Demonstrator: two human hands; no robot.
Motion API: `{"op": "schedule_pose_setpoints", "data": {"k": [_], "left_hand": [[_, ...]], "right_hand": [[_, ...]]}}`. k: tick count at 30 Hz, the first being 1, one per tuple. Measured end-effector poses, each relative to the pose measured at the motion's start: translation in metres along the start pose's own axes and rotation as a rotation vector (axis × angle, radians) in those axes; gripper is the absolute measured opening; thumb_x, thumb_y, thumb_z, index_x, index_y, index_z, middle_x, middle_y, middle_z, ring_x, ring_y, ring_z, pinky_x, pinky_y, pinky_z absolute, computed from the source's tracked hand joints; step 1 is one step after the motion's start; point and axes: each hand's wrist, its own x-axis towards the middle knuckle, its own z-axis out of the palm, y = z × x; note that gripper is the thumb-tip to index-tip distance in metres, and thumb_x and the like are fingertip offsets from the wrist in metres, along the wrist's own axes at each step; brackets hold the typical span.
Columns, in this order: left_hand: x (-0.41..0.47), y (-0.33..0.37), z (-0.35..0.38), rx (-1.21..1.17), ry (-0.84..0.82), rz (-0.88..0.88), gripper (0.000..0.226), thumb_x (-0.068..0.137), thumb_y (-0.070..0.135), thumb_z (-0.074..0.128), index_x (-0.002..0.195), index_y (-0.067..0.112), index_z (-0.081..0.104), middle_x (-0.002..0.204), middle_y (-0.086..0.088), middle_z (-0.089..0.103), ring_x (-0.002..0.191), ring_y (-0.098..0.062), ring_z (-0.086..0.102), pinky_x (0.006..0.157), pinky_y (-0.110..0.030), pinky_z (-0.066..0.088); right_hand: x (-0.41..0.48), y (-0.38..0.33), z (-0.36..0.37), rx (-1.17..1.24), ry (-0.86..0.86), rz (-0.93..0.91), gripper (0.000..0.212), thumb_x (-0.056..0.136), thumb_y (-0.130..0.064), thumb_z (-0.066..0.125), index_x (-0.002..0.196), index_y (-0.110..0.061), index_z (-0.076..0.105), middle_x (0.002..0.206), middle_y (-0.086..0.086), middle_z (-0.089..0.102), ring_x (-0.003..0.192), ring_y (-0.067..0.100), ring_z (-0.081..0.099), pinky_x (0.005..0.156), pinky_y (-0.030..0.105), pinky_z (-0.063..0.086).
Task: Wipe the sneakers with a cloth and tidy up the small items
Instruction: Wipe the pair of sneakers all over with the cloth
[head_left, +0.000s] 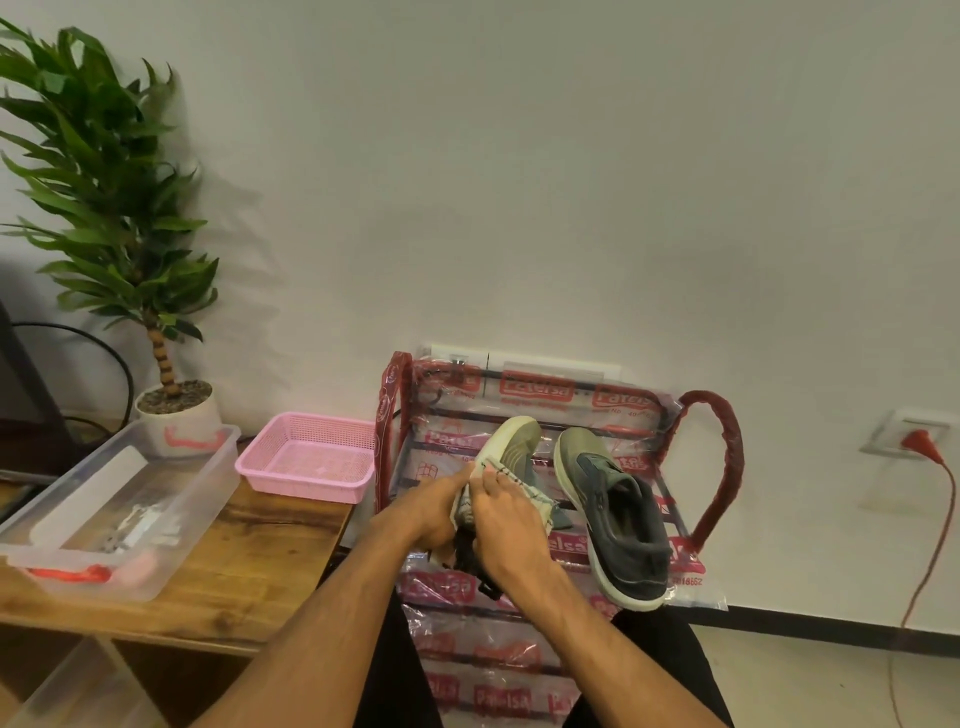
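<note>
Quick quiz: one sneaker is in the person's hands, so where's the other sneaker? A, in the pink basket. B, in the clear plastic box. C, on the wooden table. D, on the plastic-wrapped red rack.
D: the other sneaker rests on the plastic-wrapped red rack, just right of the held sneaker that the left hand grips while the right hand holds the cloth against it.

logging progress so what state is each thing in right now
left grip, holds first sneaker
right grip, holds cloth
first sneaker, toe up, off the rack
cloth, pressed against first sneaker
second sneaker, lying on rack, untouched
rack, plastic-wrapped
plug, in wall socket
clear box, open
</note>
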Motion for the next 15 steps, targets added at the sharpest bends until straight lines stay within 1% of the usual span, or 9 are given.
{"op": "schedule_pose_setpoints", "data": {"k": [2,4,6,8,10,11,12,14,15], "left_hand": [[-0.002,0.002,0.0,0.007,-0.012,-0.019,0.103,0.084,0.005,0.067,0.151,0.047,0.0,0.141,-0.012,0.047,0.119,-0.028,0.053,0.099,-0.043,0.048],[-0.002,0.003,-0.001,0.007,-0.032,-0.034,0.102,0.086,0.005,0.066,0.153,0.043,-0.001,0.139,-0.012,0.047,0.116,-0.027,0.053,0.097,-0.04,0.049],[-0.002,0.005,0.0,0.016,-0.032,-0.048,0.109,0.082,0.001,0.068,0.153,0.042,-0.002,0.137,-0.011,0.049,0.114,-0.026,0.054,0.095,-0.04,0.051],[-0.002,0.006,0.0,0.023,-0.034,-0.061,0.114,0.078,-0.002,0.071,0.153,0.041,-0.003,0.14,-0.011,0.047,0.12,-0.028,0.052,0.098,-0.042,0.049],[-0.002,0.005,0.0,0.025,-0.031,-0.066,0.117,0.076,-0.003,0.073,0.153,0.039,-0.004,0.143,-0.012,0.044,0.126,-0.03,0.048,0.101,-0.044,0.046],[-0.002,0.005,0.0,0.031,-0.029,-0.063,0.118,0.075,-0.004,0.074,0.153,0.039,-0.004,0.145,-0.013,0.042,0.129,-0.031,0.046,0.102,-0.044,0.045],[-0.001,0.005,0.0,0.037,-0.029,-0.059,0.117,0.076,-0.004,0.073,0.153,0.038,-0.004,0.148,-0.014,0.04,0.131,-0.032,0.044,0.103,-0.044,0.044],[0.0,0.005,0.001,0.044,-0.027,-0.056,0.114,0.079,-0.002,0.072,0.153,0.038,-0.004,0.15,-0.015,0.036,0.135,-0.033,0.04,0.105,-0.043,0.042],[-0.001,0.005,0.001,0.044,-0.026,-0.054,0.112,0.08,-0.001,0.071,0.153,0.038,-0.004,0.151,-0.016,0.036,0.135,-0.033,0.04,0.106,-0.043,0.042]], "right_hand": [[-0.013,0.002,0.002,0.033,-0.005,-0.001,0.071,0.083,0.003,0.06,0.146,0.001,0.029,0.148,0.019,0.038,0.139,0.031,0.033,0.116,0.037,0.024],[-0.025,0.002,0.001,0.088,-0.014,-0.018,0.062,0.081,0.003,0.061,0.139,-0.003,0.041,0.142,0.015,0.047,0.132,0.03,0.043,0.11,0.037,0.034],[-0.032,0.006,-0.002,0.151,-0.024,-0.01,0.048,0.08,0.001,0.06,0.125,-0.011,0.053,0.126,0.009,0.059,0.114,0.029,0.056,0.095,0.039,0.047],[-0.035,0.014,-0.012,0.236,-0.106,0.048,0.04,0.077,-0.003,0.06,0.114,-0.019,0.063,0.107,0.007,0.067,0.096,0.029,0.064,0.081,0.04,0.053],[-0.035,0.029,-0.022,0.329,-0.144,0.131,0.02,0.076,-0.006,0.06,0.09,-0.016,0.071,0.083,0.005,0.07,0.076,0.024,0.064,0.068,0.038,0.054],[-0.034,0.035,-0.026,0.348,-0.132,0.165,0.01,0.076,-0.007,0.059,0.078,-0.012,0.068,0.073,0.005,0.068,0.067,0.021,0.061,0.062,0.038,0.052],[-0.034,0.041,-0.029,0.365,-0.102,0.2,0.008,0.077,-0.007,0.058,0.074,-0.009,0.065,0.069,0.005,0.066,0.062,0.021,0.059,0.06,0.039,0.052],[-0.03,0.049,-0.034,0.395,0.005,0.267,0.013,0.078,-0.006,0.057,0.081,-0.013,0.068,0.072,0.005,0.068,0.068,0.024,0.063,0.064,0.04,0.054],[-0.027,0.051,-0.034,0.407,0.053,0.299,0.021,0.078,-0.004,0.057,0.088,-0.016,0.071,0.076,0.005,0.07,0.073,0.025,0.064,0.066,0.04,0.054]]}}
